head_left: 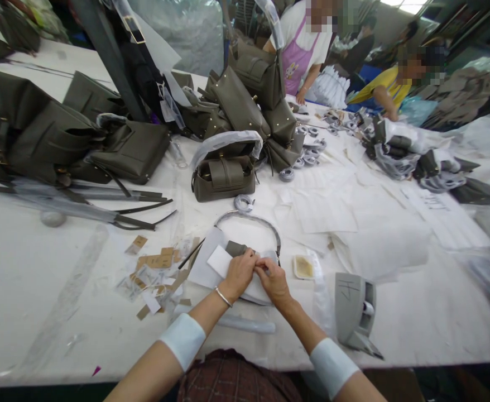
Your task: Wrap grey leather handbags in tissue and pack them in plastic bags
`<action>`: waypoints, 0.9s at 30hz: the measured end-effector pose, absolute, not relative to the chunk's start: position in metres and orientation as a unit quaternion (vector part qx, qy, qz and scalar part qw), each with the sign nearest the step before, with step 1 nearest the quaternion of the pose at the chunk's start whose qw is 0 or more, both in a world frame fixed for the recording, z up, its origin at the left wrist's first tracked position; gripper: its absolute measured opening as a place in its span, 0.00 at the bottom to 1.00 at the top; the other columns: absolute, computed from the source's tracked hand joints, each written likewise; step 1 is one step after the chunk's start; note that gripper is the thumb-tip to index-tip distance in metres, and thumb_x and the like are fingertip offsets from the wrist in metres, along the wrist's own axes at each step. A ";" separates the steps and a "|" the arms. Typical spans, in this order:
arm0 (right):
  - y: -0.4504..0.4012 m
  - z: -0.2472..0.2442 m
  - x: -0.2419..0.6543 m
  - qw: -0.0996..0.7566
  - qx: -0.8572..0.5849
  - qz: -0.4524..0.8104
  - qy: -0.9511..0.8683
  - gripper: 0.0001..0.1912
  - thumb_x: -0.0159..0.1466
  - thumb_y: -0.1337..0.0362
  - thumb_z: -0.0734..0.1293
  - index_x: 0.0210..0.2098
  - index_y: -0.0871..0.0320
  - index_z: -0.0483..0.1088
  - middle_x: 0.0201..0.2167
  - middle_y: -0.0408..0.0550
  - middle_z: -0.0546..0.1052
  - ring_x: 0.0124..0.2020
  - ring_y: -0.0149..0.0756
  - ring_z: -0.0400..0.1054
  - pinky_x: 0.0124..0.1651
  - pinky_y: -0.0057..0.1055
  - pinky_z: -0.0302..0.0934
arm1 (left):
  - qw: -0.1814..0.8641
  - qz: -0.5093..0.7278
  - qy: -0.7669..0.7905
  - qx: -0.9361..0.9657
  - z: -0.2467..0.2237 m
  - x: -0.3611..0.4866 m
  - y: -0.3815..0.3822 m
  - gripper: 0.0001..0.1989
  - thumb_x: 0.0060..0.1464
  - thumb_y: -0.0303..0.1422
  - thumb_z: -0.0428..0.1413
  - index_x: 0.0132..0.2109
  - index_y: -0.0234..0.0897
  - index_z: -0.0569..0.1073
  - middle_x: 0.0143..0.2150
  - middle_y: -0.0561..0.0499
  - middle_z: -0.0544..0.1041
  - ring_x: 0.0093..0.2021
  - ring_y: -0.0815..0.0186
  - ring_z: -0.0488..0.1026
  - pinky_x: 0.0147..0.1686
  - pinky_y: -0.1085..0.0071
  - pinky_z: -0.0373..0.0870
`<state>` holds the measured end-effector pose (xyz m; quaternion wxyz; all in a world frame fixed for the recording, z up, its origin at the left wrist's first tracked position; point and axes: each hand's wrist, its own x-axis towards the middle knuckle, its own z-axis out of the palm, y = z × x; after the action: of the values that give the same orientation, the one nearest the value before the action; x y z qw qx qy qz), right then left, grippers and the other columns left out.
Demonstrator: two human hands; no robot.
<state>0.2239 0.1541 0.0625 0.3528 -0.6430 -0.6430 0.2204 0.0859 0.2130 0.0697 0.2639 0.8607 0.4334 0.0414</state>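
My left hand (240, 272) and my right hand (273, 280) meet over a handbag that lies near the table's front edge. Fingers on both hands are pinched together, touching at the tips; whatever is between them is too small to make out. The bag's curved handle (265, 222) arches away from me. White paper sheets (205, 267) lie over the bag, and a small olive piece (235, 248) shows just beyond my left hand. Most of the bag is hidden by the paper and my hands.
Left of the bag lie scattered tags and small packets (157, 273). A grey tape dispenser (354, 310) and a small dish (303, 267) sit to the right. Ahead stands an olive handbag (225, 177), with piled bags (245, 106) behind. Two people work across the table.
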 end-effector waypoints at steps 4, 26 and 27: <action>0.158 0.063 0.241 0.297 -0.663 0.205 -0.656 0.09 0.68 0.58 0.62 0.44 0.55 0.69 0.38 0.49 0.78 0.41 0.40 0.73 0.46 0.37 0.67 | 0.325 0.068 0.448 0.830 0.059 0.085 0.220 0.13 0.66 0.30 0.47 0.47 0.44 0.75 0.44 0.51 0.74 0.40 0.67 0.75 0.36 0.75 0.68; 0.169 0.034 0.260 0.207 -0.693 0.124 -0.679 0.23 0.58 0.77 0.57 0.45 0.54 0.73 0.43 0.47 0.79 0.47 0.39 0.69 0.64 0.44 0.47 | 0.188 0.162 0.383 0.890 0.038 0.091 0.207 0.30 0.61 0.31 0.51 0.67 0.33 0.53 0.64 0.42 0.66 0.69 0.55 0.54 0.66 0.49 0.50; 0.170 0.031 0.261 0.220 -0.696 0.116 -0.674 0.24 0.56 0.78 0.56 0.46 0.55 0.73 0.44 0.48 0.79 0.48 0.39 0.69 0.63 0.44 0.49 | 0.175 0.153 0.392 0.890 0.039 0.092 0.206 0.31 0.61 0.32 0.51 0.68 0.32 0.52 0.66 0.42 0.64 0.70 0.55 0.50 0.67 0.48 0.46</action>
<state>0.2606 0.1696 0.0307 0.2201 -0.6959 -0.6737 0.1155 0.0922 0.2064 0.0390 0.1753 0.8902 0.3917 0.1531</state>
